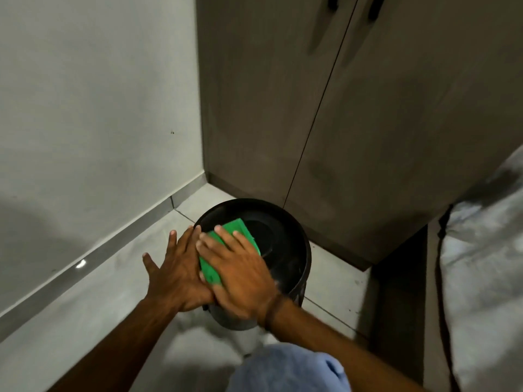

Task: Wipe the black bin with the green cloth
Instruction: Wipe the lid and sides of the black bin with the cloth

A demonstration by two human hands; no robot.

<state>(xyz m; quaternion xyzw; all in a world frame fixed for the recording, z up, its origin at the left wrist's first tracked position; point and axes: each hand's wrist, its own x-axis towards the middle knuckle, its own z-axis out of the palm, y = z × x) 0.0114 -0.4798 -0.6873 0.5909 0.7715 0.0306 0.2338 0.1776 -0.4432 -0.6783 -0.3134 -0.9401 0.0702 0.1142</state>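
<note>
A round black bin point(278, 230) stands on the floor in the corner between wall and wardrobe. A green cloth point(240, 229) lies flat on its lid, on the near left side. My right hand point(240, 270) presses flat on the cloth with fingers spread, covering its middle. My left hand point(177, 270) rests beside it at the bin's left rim, fingers apart, its thumb side tucked under my right hand. The bin's lower body is mostly hidden behind my hands.
A grey-brown wardrobe point(353, 123) with two doors stands right behind the bin. A pale wall point(93, 108) with a grey skirting runs along the left. A bed with light bedding point(486, 250) is at the right. Tiled floor point(93, 315) lies in front.
</note>
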